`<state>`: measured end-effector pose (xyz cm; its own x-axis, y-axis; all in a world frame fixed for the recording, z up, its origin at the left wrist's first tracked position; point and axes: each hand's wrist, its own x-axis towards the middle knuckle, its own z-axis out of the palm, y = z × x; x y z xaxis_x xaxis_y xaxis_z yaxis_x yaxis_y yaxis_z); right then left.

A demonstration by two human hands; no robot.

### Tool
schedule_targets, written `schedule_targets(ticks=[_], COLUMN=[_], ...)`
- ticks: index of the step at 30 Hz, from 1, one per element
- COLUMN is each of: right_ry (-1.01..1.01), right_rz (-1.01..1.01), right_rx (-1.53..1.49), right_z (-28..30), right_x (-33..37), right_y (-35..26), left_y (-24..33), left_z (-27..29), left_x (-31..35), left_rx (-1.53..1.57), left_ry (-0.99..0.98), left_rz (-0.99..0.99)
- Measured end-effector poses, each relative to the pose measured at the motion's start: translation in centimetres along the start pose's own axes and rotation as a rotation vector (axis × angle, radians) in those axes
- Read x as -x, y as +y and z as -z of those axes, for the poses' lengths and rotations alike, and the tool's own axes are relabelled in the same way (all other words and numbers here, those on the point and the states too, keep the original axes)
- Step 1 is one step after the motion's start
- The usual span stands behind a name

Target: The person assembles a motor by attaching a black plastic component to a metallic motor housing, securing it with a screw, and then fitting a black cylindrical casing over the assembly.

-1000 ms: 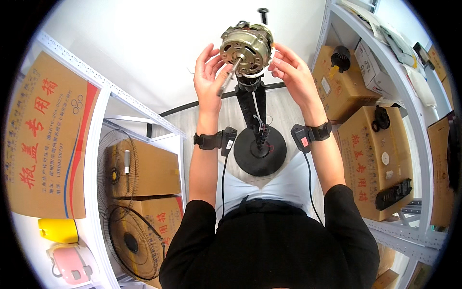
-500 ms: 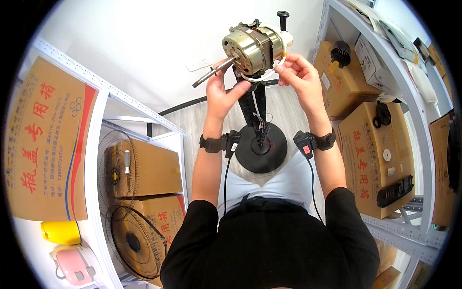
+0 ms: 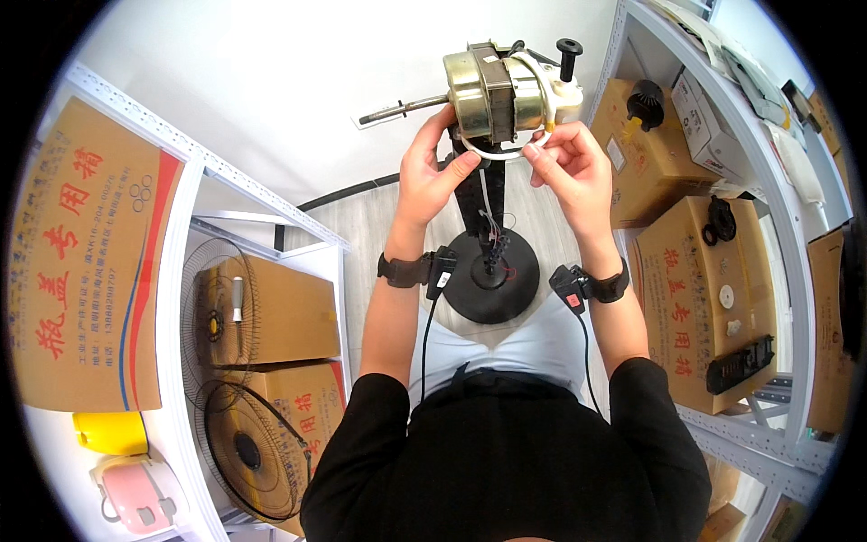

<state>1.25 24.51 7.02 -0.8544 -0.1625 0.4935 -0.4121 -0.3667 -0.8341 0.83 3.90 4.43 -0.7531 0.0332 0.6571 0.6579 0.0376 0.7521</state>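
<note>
A gold-coloured fan motor (image 3: 468, 90) sits atop a black stand pole (image 3: 480, 194) over a round base (image 3: 474, 303). Its metal shaft (image 3: 397, 110) points left, and a black knob (image 3: 569, 56) stands upright on the white gear housing (image 3: 567, 98) at the right. My left hand (image 3: 432, 176) is closed at the motor's lower front, fingers partly hidden behind it, the thumb by the white cable (image 3: 492, 155). That cable loops under and around the motor's rear; my right hand (image 3: 571, 167) pinches it at the lower right.
On the left shelf, wire fan guards (image 3: 248, 452) lean against cardboard boxes (image 3: 302, 312), near a screwdriver (image 3: 237, 298). To the right, a box (image 3: 664, 271) carries black plastic parts (image 3: 741, 364) and small white pieces. Thin wires hang along the pole.
The motor has turned on its stand, so the shaft swings from near-left to pointing left, and its body sits further right. Both hands have moved slightly with it, keeping their hold.
</note>
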Motion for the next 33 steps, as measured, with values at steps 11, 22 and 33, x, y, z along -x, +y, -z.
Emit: schedule_targets(ticks=[11,22,33], right_ry=[0.074,-0.019,0.121], right_rz=[0.025,-0.112,-0.007], right_rx=[-0.124,-0.095,0.049], right_z=[-1.3,-0.6,-3.5], right_x=[1.0,-0.7,0.3], right_y=[0.7,1.3,1.1], left_y=[0.0,0.7,2.1], left_z=[0.3,-0.8,0.4], left_x=[0.0,-0.4,-1.7], left_rx=[-0.074,-0.33,-0.369], left_ry=[-0.025,0.257,0.12], left_rz=[-0.088,-0.142,-0.123])
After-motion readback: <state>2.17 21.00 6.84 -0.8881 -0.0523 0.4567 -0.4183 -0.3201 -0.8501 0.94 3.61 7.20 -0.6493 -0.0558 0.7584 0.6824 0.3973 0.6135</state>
